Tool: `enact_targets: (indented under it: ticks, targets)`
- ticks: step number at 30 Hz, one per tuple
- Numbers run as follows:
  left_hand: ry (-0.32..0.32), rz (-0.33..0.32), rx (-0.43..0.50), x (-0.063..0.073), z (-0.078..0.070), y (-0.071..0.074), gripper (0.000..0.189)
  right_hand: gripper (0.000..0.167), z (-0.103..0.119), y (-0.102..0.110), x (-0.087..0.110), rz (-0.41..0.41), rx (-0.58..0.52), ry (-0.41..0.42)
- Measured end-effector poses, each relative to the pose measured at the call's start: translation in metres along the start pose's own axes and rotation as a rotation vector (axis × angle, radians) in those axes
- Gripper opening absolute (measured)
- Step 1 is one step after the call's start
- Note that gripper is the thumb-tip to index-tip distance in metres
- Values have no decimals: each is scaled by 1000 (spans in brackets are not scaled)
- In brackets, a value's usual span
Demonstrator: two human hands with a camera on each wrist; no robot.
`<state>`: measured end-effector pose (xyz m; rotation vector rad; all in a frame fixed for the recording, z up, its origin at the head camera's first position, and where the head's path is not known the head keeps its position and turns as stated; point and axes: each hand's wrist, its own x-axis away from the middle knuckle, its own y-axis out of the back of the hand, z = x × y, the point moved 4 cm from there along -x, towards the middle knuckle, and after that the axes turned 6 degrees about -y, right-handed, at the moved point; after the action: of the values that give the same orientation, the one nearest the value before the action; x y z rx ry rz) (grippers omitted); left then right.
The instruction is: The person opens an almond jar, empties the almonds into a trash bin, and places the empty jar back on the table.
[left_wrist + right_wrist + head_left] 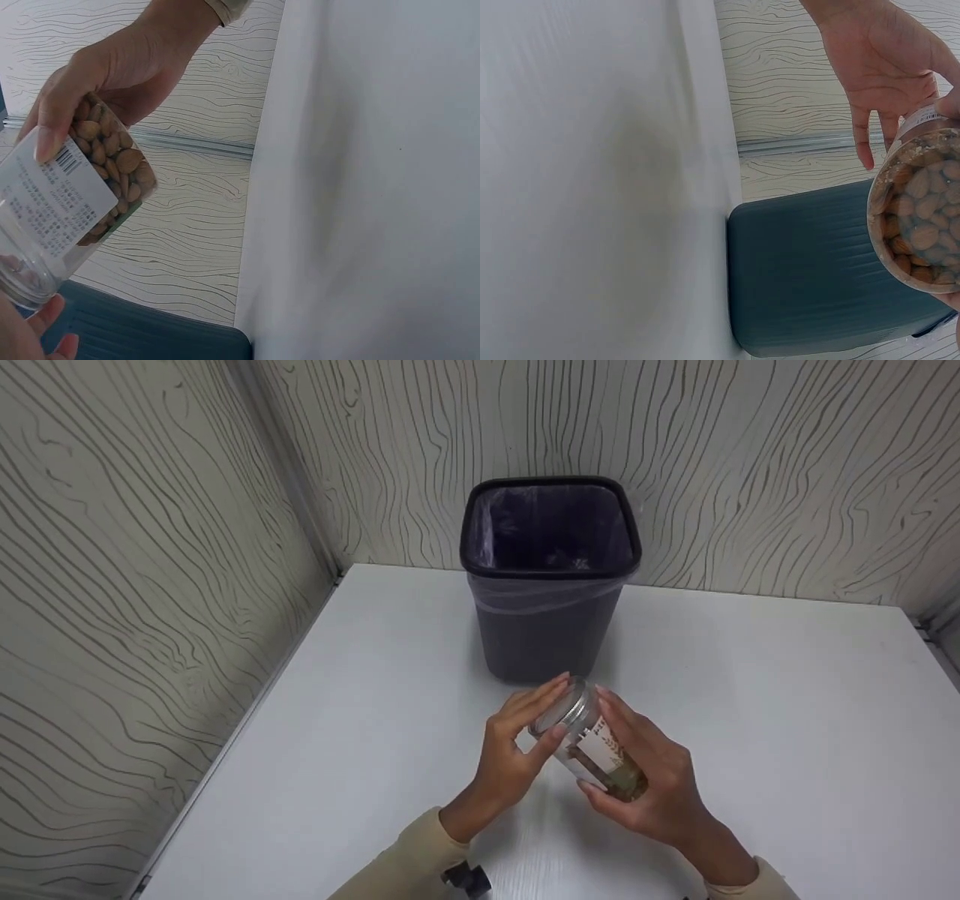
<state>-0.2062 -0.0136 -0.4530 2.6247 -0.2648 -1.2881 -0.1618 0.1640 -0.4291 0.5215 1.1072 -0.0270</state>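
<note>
A clear plastic jar of almonds, with a white label, is tilted above the table, its top end toward the upper left. My right hand grips the lower part of its body. My left hand holds the clear lid at the rim, fingers along one side and thumb on the other. In the left wrist view, almonds show gathered toward the base and the upper part looks empty. The right wrist view shows the jar's round base, almonds pressed behind it; some left fingers extend past the jar.
Behind the hands stands a dark bin lined with a thin plastic bag, against the back wall. The white table extends to both sides. Panels with a wood-grain pattern enclose the left and back.
</note>
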Motion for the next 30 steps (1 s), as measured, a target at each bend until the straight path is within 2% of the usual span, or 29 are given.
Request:
enact_targets:
  ticks: [14,19,26,30]
  targets:
    - [-123,34,45,-3,-3,0,56,81,-7,-2,6,14,27,0]
    - [-135,47,70,-3,-2,0,57,82,-10,-2,9,24,27,-7]
    - [-141,58,141,-3,1,0,51,81,-8,-2,8,18,16,-3]
    - [-141,59,148,-4,0,0,47,81,-7,-2,6,15,13,2]
